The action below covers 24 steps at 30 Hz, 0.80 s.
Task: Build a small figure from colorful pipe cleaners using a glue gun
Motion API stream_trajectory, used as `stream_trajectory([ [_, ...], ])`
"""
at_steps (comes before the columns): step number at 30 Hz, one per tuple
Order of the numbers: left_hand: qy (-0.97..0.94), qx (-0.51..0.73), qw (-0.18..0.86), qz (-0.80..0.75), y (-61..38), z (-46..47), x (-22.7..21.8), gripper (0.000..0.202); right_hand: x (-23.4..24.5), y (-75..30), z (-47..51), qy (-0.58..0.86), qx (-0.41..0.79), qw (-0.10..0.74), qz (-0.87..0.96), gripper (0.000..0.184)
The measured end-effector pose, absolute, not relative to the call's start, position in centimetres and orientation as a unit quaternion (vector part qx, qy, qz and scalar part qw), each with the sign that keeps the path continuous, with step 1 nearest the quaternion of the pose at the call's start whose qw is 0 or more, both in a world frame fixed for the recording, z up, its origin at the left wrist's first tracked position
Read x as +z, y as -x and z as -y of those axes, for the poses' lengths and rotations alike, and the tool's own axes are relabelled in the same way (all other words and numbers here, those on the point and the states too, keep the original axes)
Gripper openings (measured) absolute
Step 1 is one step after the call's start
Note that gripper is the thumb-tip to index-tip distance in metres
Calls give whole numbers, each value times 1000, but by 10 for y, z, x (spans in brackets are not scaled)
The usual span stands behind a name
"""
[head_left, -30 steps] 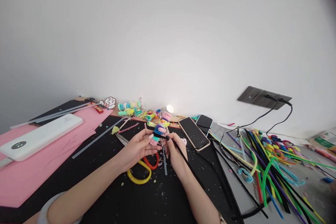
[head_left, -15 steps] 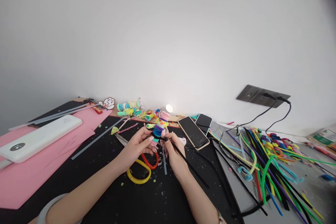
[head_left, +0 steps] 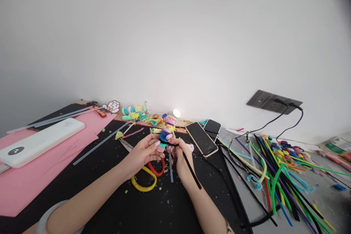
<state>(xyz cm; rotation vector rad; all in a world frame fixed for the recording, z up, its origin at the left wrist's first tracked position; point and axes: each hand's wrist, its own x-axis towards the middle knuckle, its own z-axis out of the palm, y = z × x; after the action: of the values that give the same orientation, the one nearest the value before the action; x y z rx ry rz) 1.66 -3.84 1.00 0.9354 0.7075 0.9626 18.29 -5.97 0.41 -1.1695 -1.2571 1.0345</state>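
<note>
My left hand (head_left: 143, 152) is closed around a small many-coloured pipe-cleaner figure (head_left: 166, 134), holding it upright above the black table top (head_left: 115, 193). Pinched in my right hand (head_left: 182, 157) is a black pipe cleaner (head_left: 190, 171). Its upper end lies across the figure's lower part and its free end trails back over my right wrist. Below my hands lie scissors with one yellow and one red handle (head_left: 145, 179).
Two phones (head_left: 201, 138) lie right of my hands. A heap of coloured pipe cleaners (head_left: 276, 179) covers the grey board on the right. A white power bank (head_left: 38, 141) rests on pink paper (head_left: 30, 182) at left. Finished pipe-cleaner pieces (head_left: 134, 112) line the wall. Cables run from a wall socket (head_left: 274, 101).
The black pipe cleaner's free end has swung in and now lies closer along my right wrist. Both hands stay together at the figure.
</note>
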Motion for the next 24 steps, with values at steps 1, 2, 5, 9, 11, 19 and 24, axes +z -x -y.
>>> stream_trajectory([
  [1,-429,433,725,-322,-16,38,10,42,4,-184,60,495,429,536,532,18],
  [2,-436,429,722,-324,-16,38,9,44,5,-184,60,495,425,535,537,17],
  [5,-460,419,708,-333,-15,36,6,45,9,-184,61,489,422,530,550,12],
  [9,-473,416,700,-338,-14,34,4,42,13,-183,63,481,430,529,551,12],
  [11,-472,416,700,-339,-14,35,4,42,14,-183,64,478,423,535,554,12],
  [19,-501,417,658,-376,-19,39,13,48,15,-183,67,459,412,540,573,19],
  [24,-499,432,642,-391,-18,36,9,46,7,-181,63,469,416,538,564,18],
])
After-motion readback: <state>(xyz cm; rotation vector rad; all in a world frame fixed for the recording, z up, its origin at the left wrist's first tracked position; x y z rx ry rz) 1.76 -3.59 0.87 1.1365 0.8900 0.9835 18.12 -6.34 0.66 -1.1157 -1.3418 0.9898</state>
